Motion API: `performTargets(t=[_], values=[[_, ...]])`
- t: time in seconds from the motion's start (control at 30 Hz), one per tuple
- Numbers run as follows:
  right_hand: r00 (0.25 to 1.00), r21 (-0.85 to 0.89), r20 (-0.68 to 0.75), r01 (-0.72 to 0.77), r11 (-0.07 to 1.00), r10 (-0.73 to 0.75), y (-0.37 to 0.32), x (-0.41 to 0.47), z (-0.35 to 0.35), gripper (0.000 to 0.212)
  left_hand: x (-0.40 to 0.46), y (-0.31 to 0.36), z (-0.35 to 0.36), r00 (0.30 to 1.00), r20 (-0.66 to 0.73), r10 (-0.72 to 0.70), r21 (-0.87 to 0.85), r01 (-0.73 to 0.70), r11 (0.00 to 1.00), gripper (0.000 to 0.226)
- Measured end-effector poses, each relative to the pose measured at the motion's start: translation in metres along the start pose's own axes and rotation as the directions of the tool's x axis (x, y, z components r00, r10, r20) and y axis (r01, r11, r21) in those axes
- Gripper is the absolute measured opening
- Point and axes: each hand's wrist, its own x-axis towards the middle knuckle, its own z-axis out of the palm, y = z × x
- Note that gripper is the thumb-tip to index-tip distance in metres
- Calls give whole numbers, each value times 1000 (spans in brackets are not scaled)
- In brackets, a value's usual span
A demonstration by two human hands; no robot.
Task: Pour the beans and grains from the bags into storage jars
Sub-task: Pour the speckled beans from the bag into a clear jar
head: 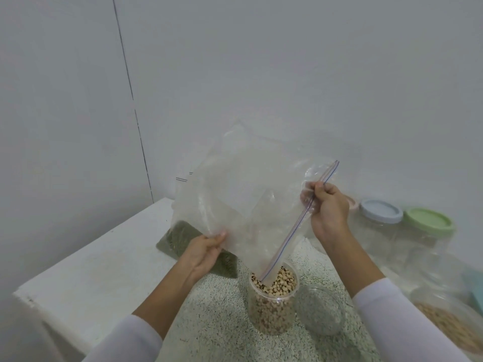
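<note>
A large clear zip bag is held tilted above an open clear jar. The bag looks empty, and its zipper corner dips into the jar's mouth. The jar is filled nearly to the top with black-eyed beans. My left hand grips the bag's lower left edge. My right hand pinches the zipper strip at the upper right. A flat bag of green grains lies on the counter behind my left hand, partly hidden by it.
A clear lid lies right of the jar. Closed jars with a blue lid and a green lid stand at the right. A jar of pale grains sits at the lower right. White walls enclose the speckled counter.
</note>
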Motion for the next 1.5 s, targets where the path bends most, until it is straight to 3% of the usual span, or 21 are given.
performTargets(t=[0.27, 0.5, 0.77, 0.93, 1.03, 1.33, 1.5], values=[[1000, -13, 22, 17, 1000, -17, -6, 2, -2, 22, -5, 4, 13, 998, -14, 54, 169, -51, 984, 15], [1000, -16, 9, 14, 1000, -14, -7, 3, -4, 21, -3, 3, 0, 998, -5, 63, 167, -61, 984, 26], [1000, 1, -5, 9, 1000, -9, -5, 4, -6, 23, -14, 4, 5, 990, 125, 63, 141, -80, 987, 32], [1000, 18, -12, 0, 1000, 0, -1, 3, -9, 24, -17, -1, 10, 977, 197, 85, 258, -135, 956, 69], [1000, 26, -1, -4, 1000, 4, 0, 2, -9, 24, -15, -5, 11, 973, 208, 99, 292, -159, 943, 80], [1000, 4, -5, -20, 1000, 20, 2, -2, -9, 23, -24, -6, 14, 972, 124, 198, 439, -233, 868, 81], [1000, 5, -15, -22, 1000, 22, 1, -2, -8, 24, -27, -2, 13, 967, 198, 159, 362, -223, 905, 73]])
